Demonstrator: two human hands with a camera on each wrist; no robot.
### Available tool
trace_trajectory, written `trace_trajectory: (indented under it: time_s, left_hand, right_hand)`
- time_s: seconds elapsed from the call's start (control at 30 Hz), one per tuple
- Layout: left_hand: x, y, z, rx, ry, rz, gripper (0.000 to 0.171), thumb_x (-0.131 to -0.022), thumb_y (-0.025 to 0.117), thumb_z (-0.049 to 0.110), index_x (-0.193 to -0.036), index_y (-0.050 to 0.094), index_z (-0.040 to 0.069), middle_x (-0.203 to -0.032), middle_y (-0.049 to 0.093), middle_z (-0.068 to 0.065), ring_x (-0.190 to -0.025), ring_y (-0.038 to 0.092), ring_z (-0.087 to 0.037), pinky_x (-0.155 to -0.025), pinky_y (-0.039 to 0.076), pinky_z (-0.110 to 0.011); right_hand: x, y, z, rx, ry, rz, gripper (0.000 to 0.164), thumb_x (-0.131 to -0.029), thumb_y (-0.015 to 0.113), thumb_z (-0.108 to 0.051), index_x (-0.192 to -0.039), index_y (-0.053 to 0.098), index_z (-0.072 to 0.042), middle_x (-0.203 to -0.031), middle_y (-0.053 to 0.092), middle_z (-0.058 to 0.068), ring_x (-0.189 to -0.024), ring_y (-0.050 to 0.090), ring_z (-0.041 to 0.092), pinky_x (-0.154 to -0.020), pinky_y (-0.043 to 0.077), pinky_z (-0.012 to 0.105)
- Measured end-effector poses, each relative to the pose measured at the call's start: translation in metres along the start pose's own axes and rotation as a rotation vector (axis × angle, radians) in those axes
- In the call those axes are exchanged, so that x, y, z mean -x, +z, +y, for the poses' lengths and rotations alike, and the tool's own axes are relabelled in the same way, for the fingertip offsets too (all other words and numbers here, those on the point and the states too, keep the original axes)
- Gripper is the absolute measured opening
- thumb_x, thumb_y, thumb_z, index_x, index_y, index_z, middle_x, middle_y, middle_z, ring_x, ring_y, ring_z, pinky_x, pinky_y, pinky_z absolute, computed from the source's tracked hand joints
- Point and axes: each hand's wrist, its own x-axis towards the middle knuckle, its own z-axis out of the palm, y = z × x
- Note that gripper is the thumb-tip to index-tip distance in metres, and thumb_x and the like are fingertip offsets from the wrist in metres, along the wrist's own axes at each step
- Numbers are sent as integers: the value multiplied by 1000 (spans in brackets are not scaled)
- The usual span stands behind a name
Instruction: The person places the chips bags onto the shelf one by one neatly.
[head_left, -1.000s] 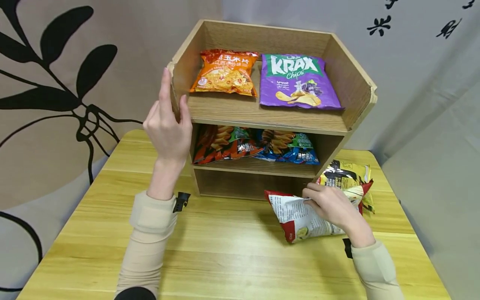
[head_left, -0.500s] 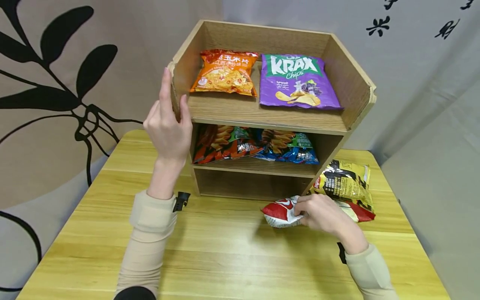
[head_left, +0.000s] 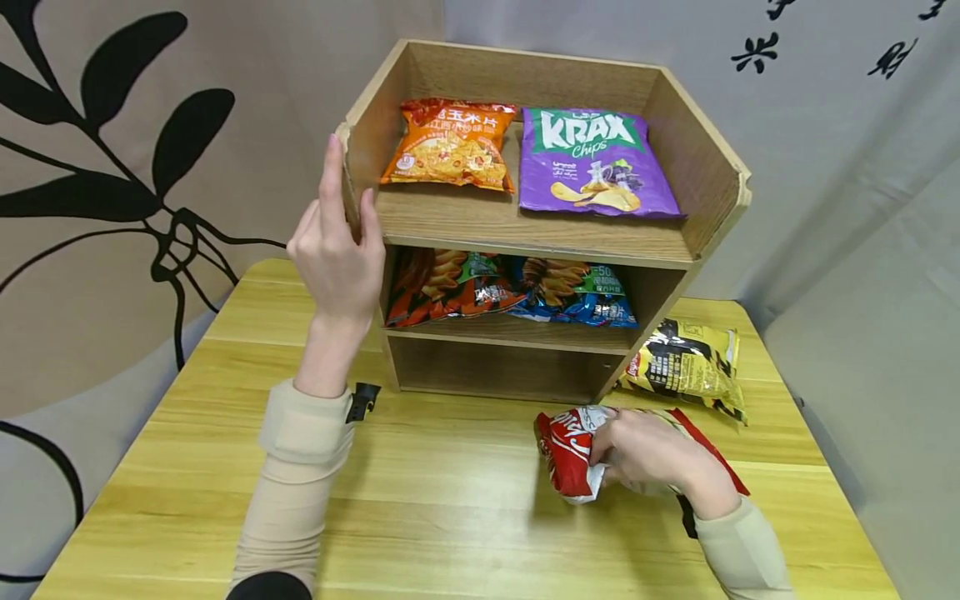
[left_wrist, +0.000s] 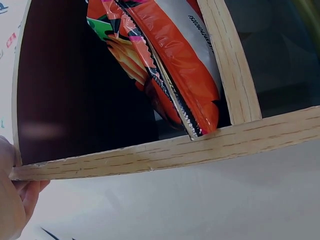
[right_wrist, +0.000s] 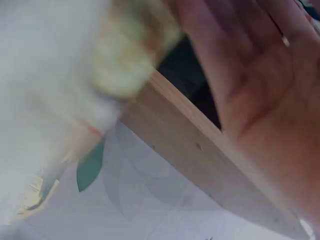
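Observation:
A small wooden shelf (head_left: 540,233) stands on the table, facing me. My left hand (head_left: 337,250) grips the front edge of its left side panel, thumb inside and fingers along the outside; part of that hand shows at the edge in the left wrist view. In front of the shelf's lower right corner, my right hand (head_left: 652,450) pinches a red-and-white chip bag (head_left: 568,454) from above, close over the table. The bag turns its red printed side leftward, and the hand covers its middle. It fills the left of the right wrist view as a blur.
On the top tier lie an orange snack bag (head_left: 453,148) and a purple chip bag (head_left: 596,167). An orange-red bag (head_left: 442,292) and a blue bag (head_left: 577,296) sit on the middle tier. A yellow bag (head_left: 686,367) lies right of the shelf on the wooden table (head_left: 450,500).
My right hand has lifted the red-and-white bag away from the yellow one, toward me, turning its red side into view. My left hand stays on the shelf.

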Motion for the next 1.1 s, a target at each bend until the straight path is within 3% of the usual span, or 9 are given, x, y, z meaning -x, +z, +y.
trace_trajectory:
  time_s: [0.17, 0.4, 0.57, 0.7, 0.77, 0.83, 0.93, 1.1]
  left_hand:
    - [0, 0, 0, 3, -1, 0, 39, -96, 54, 18, -131, 53, 3, -119, 69, -7, -58, 50, -31, -54, 42, -45]
    - [0, 1, 1, 10, -1, 2, 39, -96, 54, 18, -131, 54, 2, -120, 68, -8, -61, 56, -33, -58, 47, -46]
    - [0, 0, 1, 7, 0, 0, 38, -95, 54, 17, -131, 54, 2, -118, 69, -9, -60, 55, -33, -57, 46, -46]
    - [1, 0, 1, 5, 3, -3, 38, -95, 54, 17, -131, 54, 2, -110, 71, -12, -58, 52, -32, -55, 44, -46]
    - [1, 0, 1, 5, 2, -1, 38, -95, 54, 17, -131, 54, 2, -109, 72, -13, -59, 53, -32, -55, 44, -46]
    - [1, 0, 1, 5, 0, 3, 38, -95, 54, 17, -131, 54, 3, -109, 71, -12, -59, 53, -32, -55, 45, -46]
    - [0, 0, 1, 6, -3, 10, 38, -95, 55, 17, -130, 54, 2, -115, 70, -9, -60, 55, -33, -57, 46, -46]
    - [0, 0, 1, 8, -4, 13, 38, -95, 55, 18, -130, 54, 2, -118, 69, -7, -61, 57, -33, -57, 47, -46]
  right_hand:
    - [5, -4, 2, -66, 22, -53, 20, -69, 81, -31, -83, 72, -21, -83, 68, -14, -72, 56, 1, -62, 44, 20]
    - [3, 0, 6, -55, 4, 23, 15, -76, 77, -16, -78, 62, -18, -74, 60, -14, -66, 49, -2, -59, 42, 18]
    - [1, 5, 10, 58, 99, 149, 24, -72, 77, -9, -78, 56, -17, -71, 54, -10, -61, 43, 3, -53, 36, 19]
    - [-5, 16, 16, 77, 244, 135, 46, -63, 85, -16, -101, 58, -11, -94, 62, 3, -80, 59, 16, -65, 49, 32]
    - [-9, 23, 20, 73, 281, 97, 62, -63, 86, -18, -117, 56, -8, -114, 61, 12, -99, 61, 28, -80, 52, 44]
    - [-12, 29, 23, 79, 284, 74, 67, -66, 84, -19, -124, 54, -6, -123, 58, 16, -109, 59, 36, -88, 50, 51]
    - [-15, 33, 26, 103, 250, 73, 57, -68, 82, -18, -119, 59, -5, -119, 60, 16, -106, 60, 34, -88, 50, 49]
    - [-18, 34, 29, 189, 138, 133, 24, -70, 78, -13, -91, 66, -11, -91, 64, 2, -76, 61, 17, -64, 49, 34]
